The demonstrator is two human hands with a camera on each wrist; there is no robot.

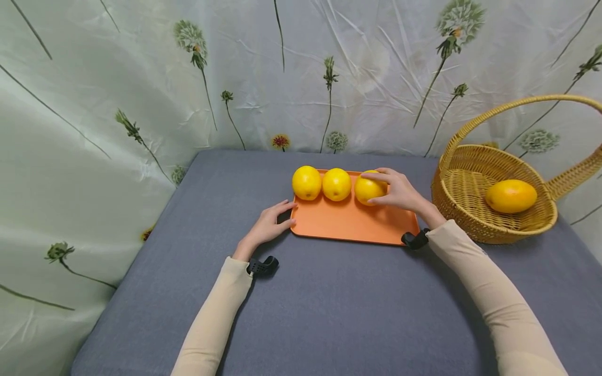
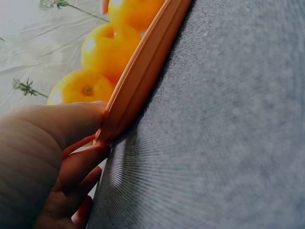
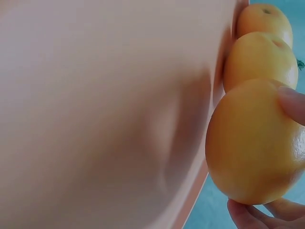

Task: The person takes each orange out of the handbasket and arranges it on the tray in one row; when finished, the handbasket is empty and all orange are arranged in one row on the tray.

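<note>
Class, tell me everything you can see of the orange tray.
The tray looks like smooth plastic: orange, shallow, rectangular, with rounded corners and a low raised rim. It lies face up on the grey surface, long sides running left to right. Two yellow fruits sit along its far side; the right hand holds a third there, contact with the tray unclear. The left hand touches its left edge.

Head view looks forward and down from farther off; both wrist views, close up, share three round, glossy yellow fruits (image 1: 336, 184) from opposite ends.

The tray (image 1: 345, 223) has room nearside; yellow fruits (image 1: 336, 184) block its far edge.
</note>
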